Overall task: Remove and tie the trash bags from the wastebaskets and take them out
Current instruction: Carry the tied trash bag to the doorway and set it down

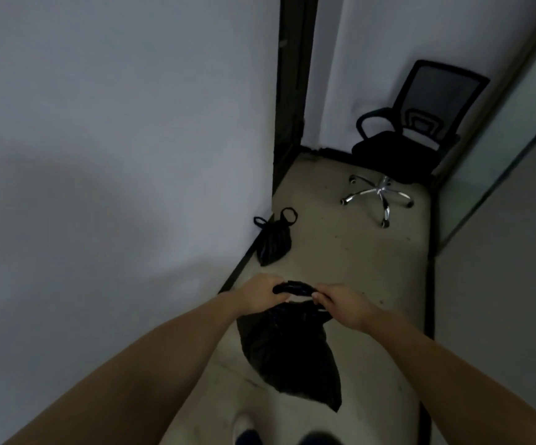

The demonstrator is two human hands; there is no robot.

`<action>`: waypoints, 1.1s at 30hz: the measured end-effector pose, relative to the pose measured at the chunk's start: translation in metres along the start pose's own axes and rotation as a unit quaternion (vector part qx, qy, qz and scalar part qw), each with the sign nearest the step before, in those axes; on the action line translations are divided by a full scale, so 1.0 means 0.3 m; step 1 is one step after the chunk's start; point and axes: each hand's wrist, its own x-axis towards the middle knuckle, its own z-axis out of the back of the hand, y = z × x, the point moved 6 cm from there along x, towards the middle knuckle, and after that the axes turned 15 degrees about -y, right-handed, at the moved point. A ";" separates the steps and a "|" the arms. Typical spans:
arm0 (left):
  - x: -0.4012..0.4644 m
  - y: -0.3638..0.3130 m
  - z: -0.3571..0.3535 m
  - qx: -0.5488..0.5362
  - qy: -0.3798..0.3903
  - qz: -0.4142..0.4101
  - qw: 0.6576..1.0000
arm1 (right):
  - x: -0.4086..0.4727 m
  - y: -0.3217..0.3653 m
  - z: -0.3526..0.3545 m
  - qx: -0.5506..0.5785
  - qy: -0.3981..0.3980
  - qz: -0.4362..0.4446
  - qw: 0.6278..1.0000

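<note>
Left hand (261,293): fingers pinched one bag handle.
Right hand (343,305): fingers pinched the other handle.
Bag (292,354): hung between both hands, above the floor (340,252).
Second bag (274,240): lay against the wall (115,155).
Chair (417,130): far corner.

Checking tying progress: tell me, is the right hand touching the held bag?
Touching: the head view shows the right hand gripping the held bag by its handle.

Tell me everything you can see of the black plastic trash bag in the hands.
The black plastic trash bag is thin, crinkled and partly filled, hanging off the floor with its bottom corner pointing down. The left hand and right hand pinch its twisted handles, stretched between them at the top; nothing else touches it.
</note>
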 end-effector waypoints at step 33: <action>1.413 1.147 0.099 0.337 0.073 0.029 0.938 | 1.626 -0.472 -0.889 0.078 0.200 -0.067 0.974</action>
